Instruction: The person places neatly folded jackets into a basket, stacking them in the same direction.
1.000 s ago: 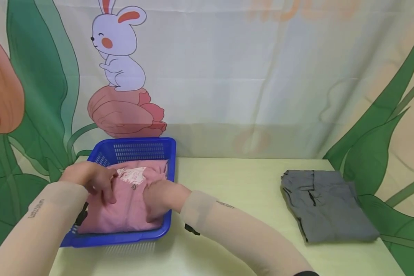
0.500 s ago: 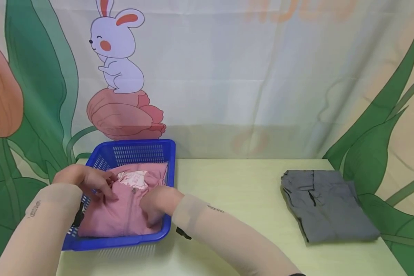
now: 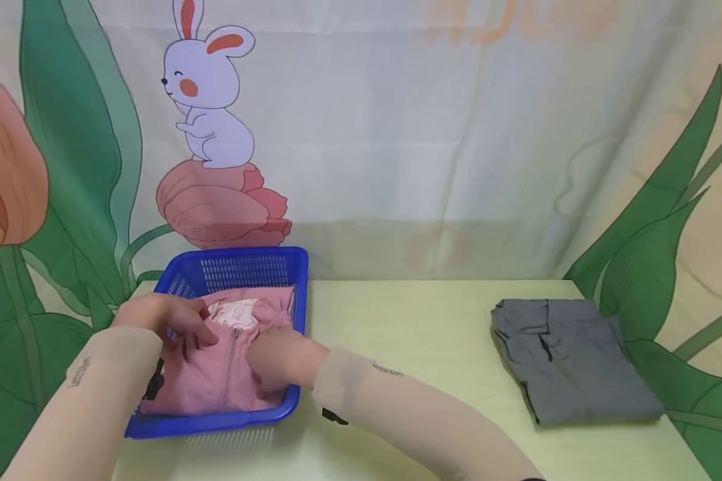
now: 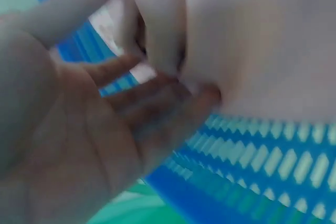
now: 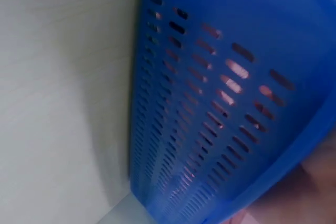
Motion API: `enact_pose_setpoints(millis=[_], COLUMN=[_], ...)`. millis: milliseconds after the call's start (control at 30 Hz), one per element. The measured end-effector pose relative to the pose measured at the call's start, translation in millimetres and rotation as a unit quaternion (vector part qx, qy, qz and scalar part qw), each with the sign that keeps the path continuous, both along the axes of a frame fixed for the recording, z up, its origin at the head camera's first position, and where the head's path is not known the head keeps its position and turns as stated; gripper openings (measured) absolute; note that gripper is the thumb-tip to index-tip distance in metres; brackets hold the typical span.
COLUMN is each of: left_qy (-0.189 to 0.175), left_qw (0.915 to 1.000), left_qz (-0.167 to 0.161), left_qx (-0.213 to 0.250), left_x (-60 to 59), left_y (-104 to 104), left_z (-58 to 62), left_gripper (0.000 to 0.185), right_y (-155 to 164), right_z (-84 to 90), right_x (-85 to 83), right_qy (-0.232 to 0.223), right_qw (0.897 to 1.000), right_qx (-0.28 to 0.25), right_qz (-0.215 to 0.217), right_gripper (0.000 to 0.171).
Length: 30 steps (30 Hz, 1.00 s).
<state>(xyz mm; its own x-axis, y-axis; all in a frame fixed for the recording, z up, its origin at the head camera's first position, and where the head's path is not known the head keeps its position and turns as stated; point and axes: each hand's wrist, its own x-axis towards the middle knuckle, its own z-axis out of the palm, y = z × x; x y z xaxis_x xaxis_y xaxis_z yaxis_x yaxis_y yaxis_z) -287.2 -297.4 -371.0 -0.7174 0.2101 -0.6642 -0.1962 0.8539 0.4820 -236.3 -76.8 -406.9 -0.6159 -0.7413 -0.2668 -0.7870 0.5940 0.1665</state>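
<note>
1. Backdrop [image 3: 397, 133]: a printed cloth with a rabbit, tulips and green leaves hangs behind the table from 9 to 3 o'clock.
2. Table [image 3: 409, 347]: a pale yellow-green top carrying everything else; its bare middle separates the two garments.
3. Grey garment [image 3: 568, 361]: folded flat at 3 o'clock on the table, well apart from both hands, apparently set aside as a finished or waiting piece.
4. Blue basket [image 3: 241, 264]: a slotted plastic tray at 9 o'clock on the table. Its perforated wall [image 5: 210, 119] fills the right wrist view, with pink cloth showing through the slots.
5. Pink garment [image 3: 216, 374]: folded and lying inside the blue basket, its pale printed collar area toward 12 o'clock. It is bedded low between the walls, which suggests the hands are settling it into place.
6. Left hand [image 3: 162, 321]: rests on the 10 o'clock part of the pink garment. In the left wrist view its fingers [image 4: 157, 103] lie loosely extended, touching the cloth beside the basket wall, not clenched.
7. Right hand [image 3: 279, 364]: lies on the 4 o'clock part of the pink garment, fingers tucked downward at the basket's inner wall. Whether they pinch the cloth cannot be told.
</note>
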Motion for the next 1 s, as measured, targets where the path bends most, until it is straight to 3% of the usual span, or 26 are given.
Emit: enact_pose_setpoints(millis=[67, 133, 200, 333, 433, 600, 800, 1000], left_qy=[0.027, 0.045, 0.055, 0.087, 0.142, 0.228, 0.278, 0.334], left_qw=[0.9992, 0.9976, 0.9967, 0.9939, 0.9850, 0.9627, 0.9520, 0.9350], left_qz=[-0.003, -0.007, -0.001, -0.007, -0.041, -0.096, -0.105, -0.105], left_qx=[-0.028, -0.051, -0.060, -0.068, -0.090, -0.109, -0.072, -0.055], left_x=[2.0, 3.6, 4.9, 8.6, 12.5, 24.3, 44.2, 66.9], left_y=[4, 8, 10, 14, 20, 42, 79, 110], left_z=[-1.5, -2.2, -1.0, 6.1, 15.0, 30.1, 39.8, 43.9], left_gripper=[0.067, 0.068, 0.068, 0.048, 0.042, 0.063, 0.064, 0.061], right_y=[1, 5, 10, 29, 43, 62, 91, 125], right_z=[-0.5, 0.3, 1.8, 8.5, 14.3, 21.5, 25.1, 23.9], right_x=[3.0, 5.4, 6.1, 5.5, 4.4, 7.5, 17.2, 24.4], right_qy=[0.022, 0.049, 0.072, 0.092, 0.083, 0.048, 0.012, 0.005], right_qw=[1.000, 0.998, 0.994, 0.980, 0.967, 0.950, 0.926, 0.903], right_qx=[-0.017, -0.035, -0.060, -0.125, -0.174, -0.238, -0.313, -0.383], right_qz=[0.003, 0.021, 0.050, 0.125, 0.169, 0.198, 0.212, 0.197], right_gripper=[0.015, 0.020, 0.026, 0.025, 0.025, 0.025, 0.018, 0.016])
